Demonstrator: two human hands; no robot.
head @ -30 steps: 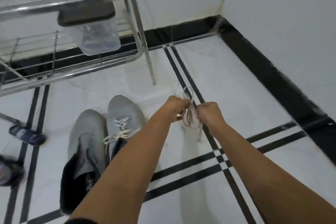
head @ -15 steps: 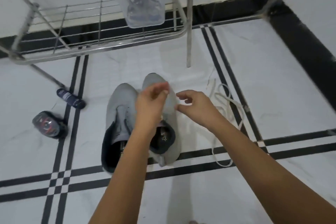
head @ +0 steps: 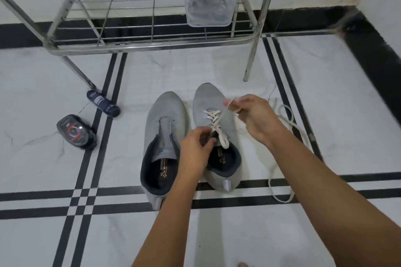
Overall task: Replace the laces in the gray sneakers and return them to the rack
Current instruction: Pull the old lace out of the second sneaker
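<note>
Two gray sneakers stand side by side on the floor, toes toward the rack. The left sneaker (head: 161,128) has no lace. The right sneaker (head: 206,102) still carries a white lace (head: 213,118) in its eyelets. My left hand (head: 196,151) pinches the lace at the tongue, near the shoe's opening. My right hand (head: 255,117) pinches a lace end and holds it up taut over the shoe's right side. A loose white lace (head: 286,123) lies on the floor to the right, partly hidden by my right arm.
A metal shoe rack (head: 152,45) stands against the wall ahead, its front leg (head: 251,58) just beyond the shoes. A clear box with a dark lid (head: 209,0) sits on it. A dark tube (head: 103,103) and a shoe-polish sponge (head: 76,132) lie at the left.
The view swung left and down onto the shoes. My hands let the loose lace drop on the floor to the right, then moved onto the right sneaker and took hold of its lace.
</note>
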